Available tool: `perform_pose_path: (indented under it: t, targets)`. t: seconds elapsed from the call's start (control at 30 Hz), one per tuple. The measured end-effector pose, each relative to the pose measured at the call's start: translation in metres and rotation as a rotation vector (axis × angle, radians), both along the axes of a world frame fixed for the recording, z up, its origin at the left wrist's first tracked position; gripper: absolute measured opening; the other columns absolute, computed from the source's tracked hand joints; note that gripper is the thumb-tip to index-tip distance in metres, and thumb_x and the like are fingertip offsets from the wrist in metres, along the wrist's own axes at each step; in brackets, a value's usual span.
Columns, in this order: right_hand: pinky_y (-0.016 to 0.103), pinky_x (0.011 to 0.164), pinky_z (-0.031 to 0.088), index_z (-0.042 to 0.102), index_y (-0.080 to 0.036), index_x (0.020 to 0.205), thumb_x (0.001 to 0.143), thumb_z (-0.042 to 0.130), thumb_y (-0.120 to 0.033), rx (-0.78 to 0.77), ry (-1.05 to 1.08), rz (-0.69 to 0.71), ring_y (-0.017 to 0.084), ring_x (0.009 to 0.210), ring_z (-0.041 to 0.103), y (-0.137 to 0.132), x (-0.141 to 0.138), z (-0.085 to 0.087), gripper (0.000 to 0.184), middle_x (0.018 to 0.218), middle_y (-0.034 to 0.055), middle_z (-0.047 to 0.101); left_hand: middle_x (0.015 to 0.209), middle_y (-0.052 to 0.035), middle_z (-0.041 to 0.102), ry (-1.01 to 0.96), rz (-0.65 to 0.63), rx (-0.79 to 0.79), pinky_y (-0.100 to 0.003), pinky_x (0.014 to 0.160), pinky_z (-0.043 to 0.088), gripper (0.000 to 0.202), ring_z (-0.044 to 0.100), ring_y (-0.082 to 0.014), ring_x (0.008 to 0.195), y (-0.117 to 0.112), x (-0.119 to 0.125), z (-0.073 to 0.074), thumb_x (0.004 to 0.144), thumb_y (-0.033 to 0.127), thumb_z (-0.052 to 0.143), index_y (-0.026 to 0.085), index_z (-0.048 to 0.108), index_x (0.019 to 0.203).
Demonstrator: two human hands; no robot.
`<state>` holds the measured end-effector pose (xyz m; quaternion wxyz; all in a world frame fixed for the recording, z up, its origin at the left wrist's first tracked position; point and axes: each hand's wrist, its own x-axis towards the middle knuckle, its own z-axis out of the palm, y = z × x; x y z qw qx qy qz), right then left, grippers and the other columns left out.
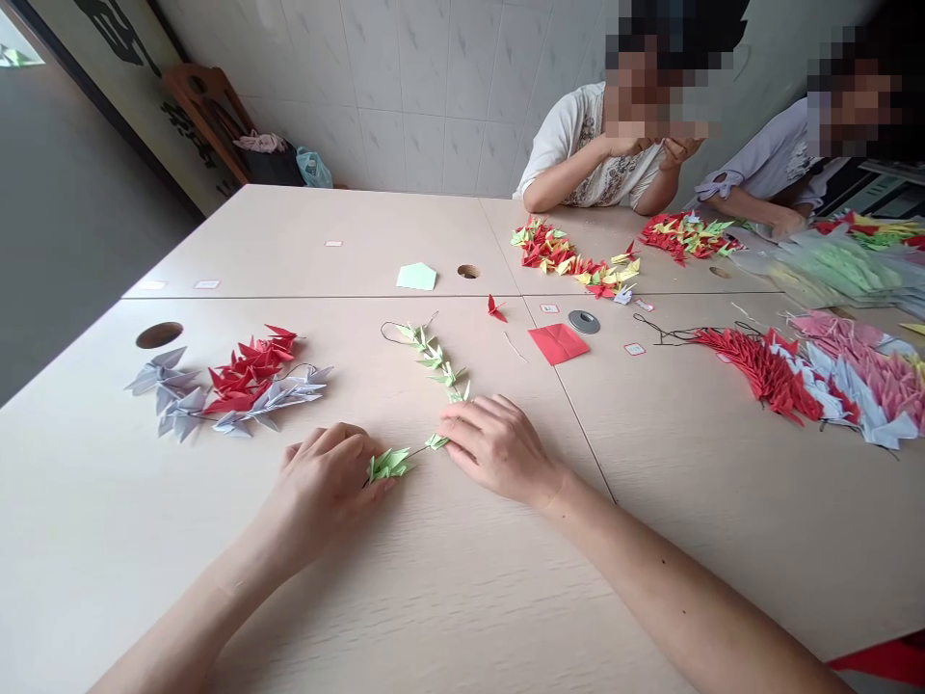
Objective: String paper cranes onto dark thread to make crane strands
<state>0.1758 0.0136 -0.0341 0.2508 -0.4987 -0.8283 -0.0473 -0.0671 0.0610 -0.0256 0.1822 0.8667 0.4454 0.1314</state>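
Observation:
A string of green paper cranes (434, 359) lies on the table, its wire loop at the far end. My left hand (329, 482) is closed on the near end, where several green cranes bunch at the fingertips. Further along the same string, my right hand (498, 448) pinches it; a single crane (436, 441) shows just left of its fingers. A short bare stretch of cord runs between the hands. Left of them rests a curled string of red cranes (246, 371) and pale lilac cranes (173, 395).
Beyond my hands lie a red crane (495, 308), red paper (559, 343), green paper (417, 277) and a grey disc (584, 321). Crane strings (766, 376) and plastic bags (831, 265) cover the right side. Two people (578, 145) sit across the table (462, 588). A hole (160, 335) is at left.

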Motion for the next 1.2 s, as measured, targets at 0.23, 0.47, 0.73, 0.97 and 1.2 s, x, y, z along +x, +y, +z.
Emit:
perform_pose_path:
  t: [0.23,0.47,0.73,0.97,1.2]
  targets:
    - [0.032,0.063,0.028,0.066,-0.024,0.090,0.095,0.049,-0.019,0.088,-0.035,0.051,0.014,0.071,0.052,-0.001,-0.016,-0.003,0.018,0.084,-0.0019,0.068,0.115,-0.0062,0.063,-0.018,-0.081,0.016,-0.040,0.085,0.037,0.047,0.055,-0.0267,0.101,-0.017,0.015,0.003,0.081,0.060,0.058,0.030,0.058,0.117]
    - [0.029,0.070,0.041,0.061,-0.022,0.104,0.088,0.065,-0.028,-0.036,0.085,0.115,0.017,0.083,0.060,-0.002,-0.011,-0.006,0.018,0.095,0.0011,0.070,0.096,-0.0030,0.067,-0.027,0.005,-0.060,-0.037,0.080,0.035,0.023,0.057,-0.0229,0.092,-0.016,0.023,0.000,0.089,0.045,0.054,0.027,0.067,0.094]
    - [0.025,0.067,0.044,0.059,-0.022,0.095,0.083,0.065,-0.013,-0.132,0.171,0.056,0.015,0.079,0.063,-0.003,0.001,-0.004,0.016,0.092,-0.0008,0.070,0.096,0.0001,0.068,-0.021,0.006,-0.105,-0.039,0.083,0.033,0.018,0.057,-0.0220,0.093,-0.016,0.019,0.004,0.089,0.039,0.051,0.029,0.065,0.096]
    - [0.024,0.066,0.040,0.056,-0.021,0.092,0.082,0.059,-0.007,-0.100,0.190,0.073,0.013,0.076,0.061,-0.004,0.001,-0.007,0.018,0.087,-0.0017,0.069,0.093,0.0005,0.069,0.033,0.023,-0.058,-0.039,0.081,0.032,0.019,0.058,-0.0228,0.091,-0.012,0.012,0.006,0.087,0.040,0.053,0.030,0.066,0.097]
    - [0.026,0.059,0.037,0.058,-0.021,0.089,0.086,0.051,-0.005,0.008,0.063,0.108,0.014,0.069,0.057,-0.008,-0.009,0.001,0.018,0.079,-0.0011,0.067,0.101,-0.0017,0.071,0.038,-0.006,0.153,-0.043,0.084,0.027,0.033,0.059,-0.0265,0.094,-0.021,0.019,0.011,0.079,0.054,0.065,0.029,0.067,0.101]
